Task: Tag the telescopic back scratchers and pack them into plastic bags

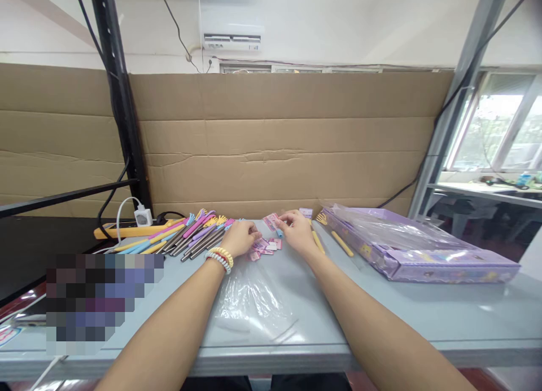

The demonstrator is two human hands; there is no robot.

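Note:
My left hand (241, 237), with bead bracelets on its wrist, rests curled on the grey table (423, 317) beside a small heap of pink paper tags (263, 247). My right hand (296, 228) is closed in a pinch on a small blue-ended piece and a pink tag (271, 220) just above the heap. A row of telescopic back scratchers (190, 236) with coloured grips and hand-shaped heads lies left of my left hand. Two yellow-handled ones (342, 243) lie to the right of my right hand.
A clear plastic bag (254, 306) lies flat between my forearms. A purple display box (406, 247) under clear wrap sits at the right. A cardboard wall (288, 143) backs the table. A white charger (143, 215) and a yellow power strip (127, 231) lie at back left.

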